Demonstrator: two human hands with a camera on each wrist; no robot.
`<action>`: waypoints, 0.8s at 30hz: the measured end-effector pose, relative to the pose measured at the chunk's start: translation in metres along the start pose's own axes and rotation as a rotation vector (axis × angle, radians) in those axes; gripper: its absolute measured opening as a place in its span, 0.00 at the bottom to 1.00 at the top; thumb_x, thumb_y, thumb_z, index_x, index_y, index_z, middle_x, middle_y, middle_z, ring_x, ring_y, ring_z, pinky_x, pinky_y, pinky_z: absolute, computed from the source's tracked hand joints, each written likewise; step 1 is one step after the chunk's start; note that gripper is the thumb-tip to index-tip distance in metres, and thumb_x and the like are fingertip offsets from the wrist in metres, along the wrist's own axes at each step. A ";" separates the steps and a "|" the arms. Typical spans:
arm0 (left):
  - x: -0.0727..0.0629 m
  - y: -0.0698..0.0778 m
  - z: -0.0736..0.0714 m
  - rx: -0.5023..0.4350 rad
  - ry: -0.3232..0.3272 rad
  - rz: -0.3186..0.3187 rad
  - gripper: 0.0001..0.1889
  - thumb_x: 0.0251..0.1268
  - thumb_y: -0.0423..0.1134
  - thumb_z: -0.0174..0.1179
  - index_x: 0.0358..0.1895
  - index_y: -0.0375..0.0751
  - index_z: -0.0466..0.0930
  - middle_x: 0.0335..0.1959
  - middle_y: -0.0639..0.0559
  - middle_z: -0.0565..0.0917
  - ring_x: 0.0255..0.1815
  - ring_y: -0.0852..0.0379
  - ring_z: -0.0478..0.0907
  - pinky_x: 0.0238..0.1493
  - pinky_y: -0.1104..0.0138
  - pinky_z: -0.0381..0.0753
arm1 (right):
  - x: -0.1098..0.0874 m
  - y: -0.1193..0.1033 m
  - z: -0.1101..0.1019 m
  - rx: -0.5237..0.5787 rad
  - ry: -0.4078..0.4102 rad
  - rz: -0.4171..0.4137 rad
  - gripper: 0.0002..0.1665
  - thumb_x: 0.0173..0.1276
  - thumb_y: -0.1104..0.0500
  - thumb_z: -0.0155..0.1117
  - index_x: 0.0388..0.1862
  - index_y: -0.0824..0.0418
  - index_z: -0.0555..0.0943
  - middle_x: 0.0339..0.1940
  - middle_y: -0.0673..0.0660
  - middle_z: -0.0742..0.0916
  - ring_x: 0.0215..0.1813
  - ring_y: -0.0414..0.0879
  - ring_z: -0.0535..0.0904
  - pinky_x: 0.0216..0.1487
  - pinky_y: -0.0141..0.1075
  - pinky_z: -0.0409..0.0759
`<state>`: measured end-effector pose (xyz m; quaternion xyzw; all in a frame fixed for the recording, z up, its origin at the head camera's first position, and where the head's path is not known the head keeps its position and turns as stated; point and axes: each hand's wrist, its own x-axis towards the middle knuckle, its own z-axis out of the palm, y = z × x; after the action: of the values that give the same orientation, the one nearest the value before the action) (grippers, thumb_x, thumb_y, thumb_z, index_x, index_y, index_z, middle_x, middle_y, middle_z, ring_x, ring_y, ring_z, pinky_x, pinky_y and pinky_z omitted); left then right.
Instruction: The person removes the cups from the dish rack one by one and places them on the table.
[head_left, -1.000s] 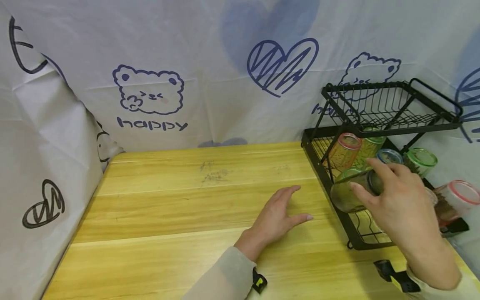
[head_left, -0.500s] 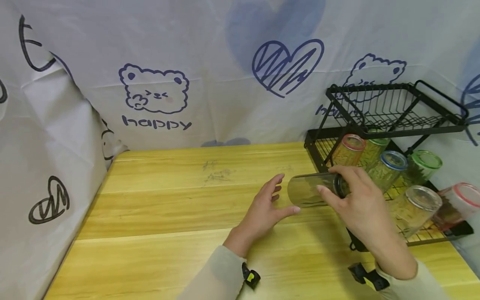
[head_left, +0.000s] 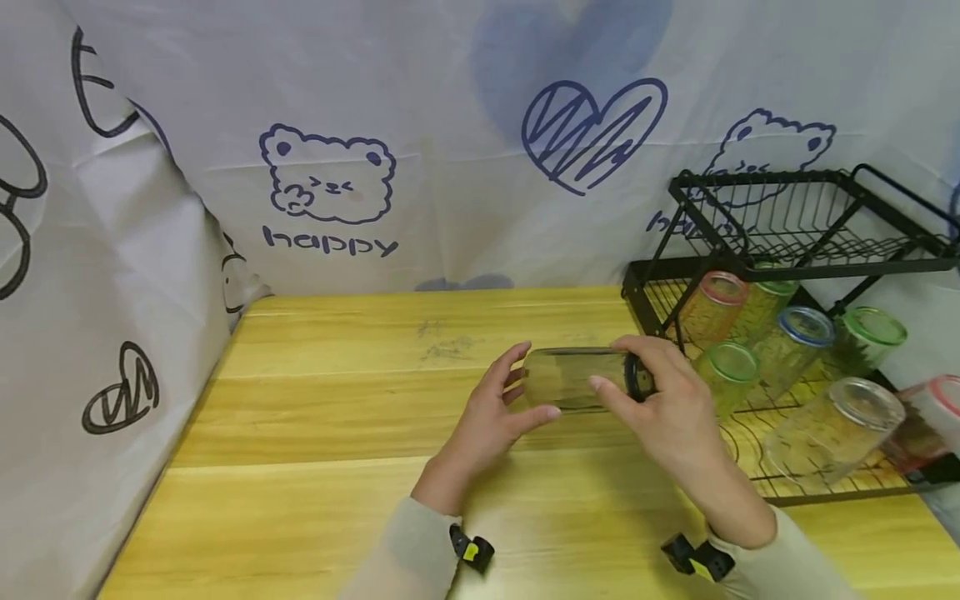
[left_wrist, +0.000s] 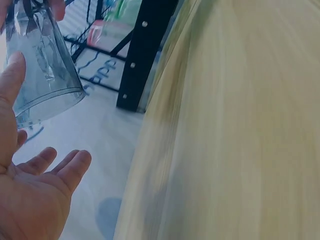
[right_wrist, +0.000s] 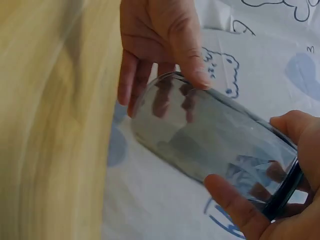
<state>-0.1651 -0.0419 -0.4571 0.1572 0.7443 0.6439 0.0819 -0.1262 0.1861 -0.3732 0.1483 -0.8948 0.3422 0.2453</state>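
Note:
A smoky grey drinking glass [head_left: 572, 380] lies on its side in the air over the wooden table [head_left: 337, 425]. My right hand [head_left: 671, 408] grips it round its thick dark base end, thumb along the near side. At the mouth end is my left hand [head_left: 483, 421], its thumb and fingers spread apart around the rim. In the right wrist view the left thumb overlaps the edge of the glass [right_wrist: 195, 137], and the other fingers show behind it. The left wrist view shows the left hand [left_wrist: 40, 195] with fingers extended close by the rim.
A black two-tier wire rack [head_left: 813, 271] stands at the right. Its lower tier holds several upturned glasses, among them a green one [head_left: 726, 375], a blue-based one [head_left: 795, 342] and a clear one [head_left: 836, 429]. A printed white cloth [head_left: 450, 167] hangs behind the table.
My right hand has carried the glass left, out from over the rack, and levelled it. My left hand has shifted left and now stands at the glass's mouth. The head view has turned slightly left.

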 end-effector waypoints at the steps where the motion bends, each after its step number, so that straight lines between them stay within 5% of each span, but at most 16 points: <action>1: -0.002 -0.001 -0.004 -0.008 0.001 -0.002 0.48 0.64 0.52 0.76 0.82 0.74 0.54 0.84 0.64 0.58 0.82 0.47 0.63 0.80 0.50 0.69 | 0.000 -0.001 0.004 0.021 0.001 0.000 0.27 0.63 0.60 0.81 0.60 0.60 0.83 0.60 0.64 0.85 0.61 0.64 0.82 0.54 0.65 0.82; 5: -0.011 -0.003 -0.020 -0.036 0.004 -0.018 0.47 0.64 0.51 0.76 0.81 0.77 0.55 0.84 0.65 0.57 0.82 0.48 0.64 0.80 0.50 0.69 | -0.001 -0.003 0.018 0.111 0.002 0.028 0.26 0.64 0.61 0.80 0.61 0.58 0.83 0.61 0.61 0.86 0.63 0.61 0.82 0.57 0.61 0.80; 14: -0.029 -0.005 -0.049 -0.128 0.037 -0.054 0.48 0.63 0.49 0.77 0.81 0.78 0.56 0.84 0.62 0.56 0.79 0.43 0.68 0.71 0.50 0.79 | 0.001 -0.014 0.046 0.239 -0.053 0.131 0.24 0.69 0.57 0.77 0.62 0.55 0.83 0.62 0.57 0.85 0.57 0.53 0.84 0.51 0.35 0.79; 24: -0.042 -0.005 -0.072 -0.175 0.020 0.059 0.48 0.66 0.36 0.74 0.83 0.69 0.57 0.81 0.52 0.62 0.77 0.39 0.70 0.64 0.57 0.84 | 0.001 -0.021 0.070 0.530 -0.160 0.257 0.21 0.73 0.61 0.72 0.63 0.58 0.81 0.46 0.62 0.85 0.38 0.42 0.80 0.32 0.33 0.83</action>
<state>-0.1501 -0.1241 -0.4541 0.1648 0.6809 0.7102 0.0690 -0.1413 0.1228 -0.4067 0.1192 -0.8023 0.5792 0.0816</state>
